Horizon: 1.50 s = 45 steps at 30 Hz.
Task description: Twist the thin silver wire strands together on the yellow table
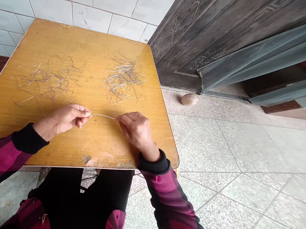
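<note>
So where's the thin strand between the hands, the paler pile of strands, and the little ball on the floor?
Thin strand (pixel 104 115): head view, its middle span.
Paler pile of strands (pixel 123 80): head view, the pile's centre.
Little ball (pixel 189 99): head view, the ball's middle.

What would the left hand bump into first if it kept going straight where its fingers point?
The left hand pinches a thin pale strand, so it would probably meet the right hand first, holding the strand's other end. Depth is hard to judge.

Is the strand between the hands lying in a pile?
No, the strand is held between the left hand and right hand, apart from the left pile and right pile.
</note>
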{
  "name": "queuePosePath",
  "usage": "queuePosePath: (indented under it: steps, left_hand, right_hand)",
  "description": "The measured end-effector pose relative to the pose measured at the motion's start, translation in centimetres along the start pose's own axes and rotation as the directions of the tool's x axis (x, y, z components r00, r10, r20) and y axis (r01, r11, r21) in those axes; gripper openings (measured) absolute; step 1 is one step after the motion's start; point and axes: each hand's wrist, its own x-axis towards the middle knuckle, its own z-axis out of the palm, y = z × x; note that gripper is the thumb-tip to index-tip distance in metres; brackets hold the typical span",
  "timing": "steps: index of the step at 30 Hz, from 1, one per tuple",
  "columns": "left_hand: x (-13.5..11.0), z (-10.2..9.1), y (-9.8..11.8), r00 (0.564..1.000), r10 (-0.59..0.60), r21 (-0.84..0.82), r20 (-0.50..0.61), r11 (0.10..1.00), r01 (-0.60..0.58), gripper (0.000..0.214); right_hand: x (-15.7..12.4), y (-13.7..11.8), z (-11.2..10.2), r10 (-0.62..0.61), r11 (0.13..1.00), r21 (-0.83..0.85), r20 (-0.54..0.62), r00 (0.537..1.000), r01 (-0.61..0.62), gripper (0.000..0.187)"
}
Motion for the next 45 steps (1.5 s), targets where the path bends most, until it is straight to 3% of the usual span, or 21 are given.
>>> queuePosePath:
  steps: [6,13,19,25,28,34,37,45]
  left_hand:
    - [0.3,-0.7,0.1,0.999,-0.01,-0.112,-0.048,0.994,0.005,0.017]
    - [0.4,-0.6,0.6,0.99,-0.076,-0.199,-0.122,0.979,0.05,0.018]
    - [0.3,-0.6,0.5,0.989,-0.116,-0.314,-0.089,0.946,0.083,0.021]
    - [0.3,-1.5,0.5,0.969,-0.21,-0.346,0.131,0.906,0.243,0.015]
    - [0.4,-1.7,0.5,0.961,-0.193,-0.357,0.197,0.899,0.254,0.015]
    - [0.6,-1.2,0.4,0.985,-0.14,-0.43,0.099,0.887,0.169,0.024]
    - [0.6,-1.0,0.5,0.985,-0.167,-0.464,0.053,0.869,0.172,0.029]
    - [0.6,-1.0,0.5,0.974,-0.22,-0.399,0.053,0.889,0.222,0.025]
  right_hand:
    - [-0.7,-0.3,0.0,0.05,0.964,0.261,-0.01,0.999,-0.046,0.024]
    - [-1.7,-3.4,0.3,0.089,0.893,0.438,0.046,0.995,-0.1,0.03]
    - [-2.5,-5.1,1.1,0.152,0.86,0.488,0.032,0.988,-0.149,0.035]
    - [-2.7,-5.3,1.2,0.139,0.849,0.51,0.039,0.99,-0.139,0.036]
    - [-2.6,-5.3,1.1,0.133,0.851,0.507,0.039,0.99,-0.134,0.036]
    - [-2.5,-5.7,1.0,0.153,0.821,0.548,0.057,0.987,-0.159,0.035]
    - [-2.4,-6.4,1.1,0.154,0.804,0.57,0.076,0.985,-0.169,0.035]
    - [-2.4,-8.8,1.5,0.126,0.817,0.543,0.159,0.979,-0.193,0.037]
